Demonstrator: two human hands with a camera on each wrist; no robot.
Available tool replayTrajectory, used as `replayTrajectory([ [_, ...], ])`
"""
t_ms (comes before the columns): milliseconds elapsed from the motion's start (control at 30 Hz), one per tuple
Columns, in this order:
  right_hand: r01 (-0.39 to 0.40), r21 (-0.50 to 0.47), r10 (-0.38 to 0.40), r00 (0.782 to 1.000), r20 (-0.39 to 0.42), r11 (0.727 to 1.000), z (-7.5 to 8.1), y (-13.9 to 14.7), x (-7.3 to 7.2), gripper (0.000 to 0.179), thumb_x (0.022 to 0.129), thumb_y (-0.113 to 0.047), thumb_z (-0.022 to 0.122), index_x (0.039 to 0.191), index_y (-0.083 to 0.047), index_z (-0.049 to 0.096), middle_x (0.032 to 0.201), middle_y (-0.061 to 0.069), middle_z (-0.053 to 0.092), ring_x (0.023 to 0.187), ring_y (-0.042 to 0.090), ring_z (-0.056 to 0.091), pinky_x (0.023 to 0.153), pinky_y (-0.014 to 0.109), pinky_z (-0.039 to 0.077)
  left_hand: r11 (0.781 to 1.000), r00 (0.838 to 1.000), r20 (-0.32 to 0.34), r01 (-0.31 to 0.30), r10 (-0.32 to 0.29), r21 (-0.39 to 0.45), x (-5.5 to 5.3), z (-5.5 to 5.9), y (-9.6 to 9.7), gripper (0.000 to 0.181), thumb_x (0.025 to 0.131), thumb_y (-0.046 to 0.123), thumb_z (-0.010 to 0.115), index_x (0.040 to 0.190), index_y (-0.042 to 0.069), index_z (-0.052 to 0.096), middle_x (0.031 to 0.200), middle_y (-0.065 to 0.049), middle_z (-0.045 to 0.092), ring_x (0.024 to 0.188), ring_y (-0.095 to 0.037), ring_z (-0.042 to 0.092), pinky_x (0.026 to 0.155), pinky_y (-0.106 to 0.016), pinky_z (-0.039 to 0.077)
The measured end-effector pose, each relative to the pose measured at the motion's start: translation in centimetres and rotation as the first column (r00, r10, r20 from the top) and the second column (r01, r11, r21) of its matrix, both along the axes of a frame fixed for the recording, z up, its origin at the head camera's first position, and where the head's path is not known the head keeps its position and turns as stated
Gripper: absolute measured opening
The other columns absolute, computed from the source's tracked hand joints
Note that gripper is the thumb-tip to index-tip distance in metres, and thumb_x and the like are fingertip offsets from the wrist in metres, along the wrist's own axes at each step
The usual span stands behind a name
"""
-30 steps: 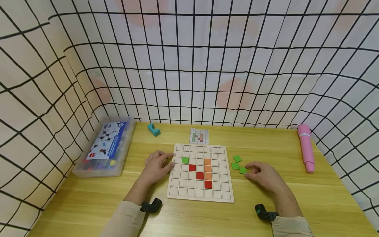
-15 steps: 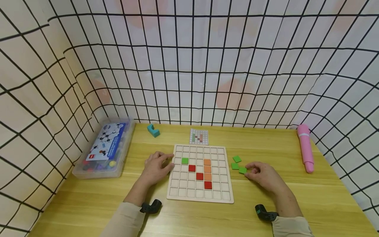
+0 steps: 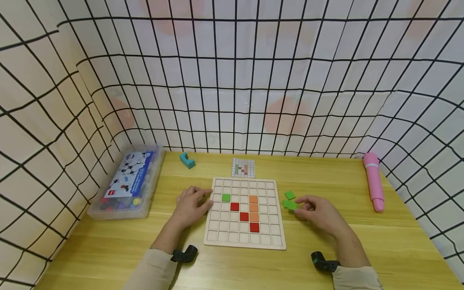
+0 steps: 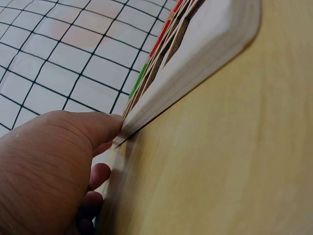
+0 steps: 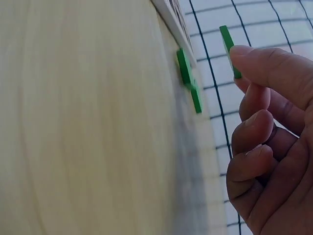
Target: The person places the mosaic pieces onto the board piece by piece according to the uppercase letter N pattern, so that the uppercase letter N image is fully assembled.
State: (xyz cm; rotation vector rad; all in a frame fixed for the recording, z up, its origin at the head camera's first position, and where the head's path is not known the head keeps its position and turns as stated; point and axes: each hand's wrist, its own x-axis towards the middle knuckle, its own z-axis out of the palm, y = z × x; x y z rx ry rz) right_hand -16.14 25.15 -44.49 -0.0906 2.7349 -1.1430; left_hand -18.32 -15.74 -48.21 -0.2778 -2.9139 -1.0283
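My right hand [image 3: 320, 212] pinches a green square tile [image 5: 226, 38] between thumb and index finger. In the right wrist view this tile is raised above the table, with the other fingers curled below it. Two more green tiles [image 3: 289, 195] lie on the table beside the board's right edge; the held one partly covers one of them in the head view. My left hand [image 3: 190, 206] rests at the left edge of the wooden grid board [image 3: 243, 239], fingertips touching its rim. On the board sit one green tile [image 3: 226, 197], several red tiles [image 3: 235, 206] and several orange tiles [image 3: 253, 208].
A small pattern card [image 3: 243, 168] lies just behind the board. Back left are a teal bracket-shaped block [image 3: 187, 160] and a clear plastic case [image 3: 127, 181] with a blue label. A pink cylinder [image 3: 375, 181] lies far right. Wire-grid patterned walls [image 3: 232, 80] enclose the table.
My right hand has lifted one green tile off the table and moved slightly left with it, over another green tile. My left hand stays at the board's edge.
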Motion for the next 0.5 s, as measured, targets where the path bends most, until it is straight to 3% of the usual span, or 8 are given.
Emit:
replayTrajectory([
  [500,-0.081,-0.079,0.083,0.996,0.020,0.994,1.1,-3.8,0.0,0.030,0.092,-0.021,0.077,0.117,-0.008,0.069,0.085,0.003,0.059,0.070,0.014,0.051,0.055,0.024,0.041,1.000,1.000,-0.003,-0.001,0.001,-0.002,0.0,-0.1,0.0,0.042,0.096,0.034,0.070,0.136,0.024,0.067,0.122,-0.006,0.060,0.116,-0.029,0.050,0.102,-0.055,0.030],
])
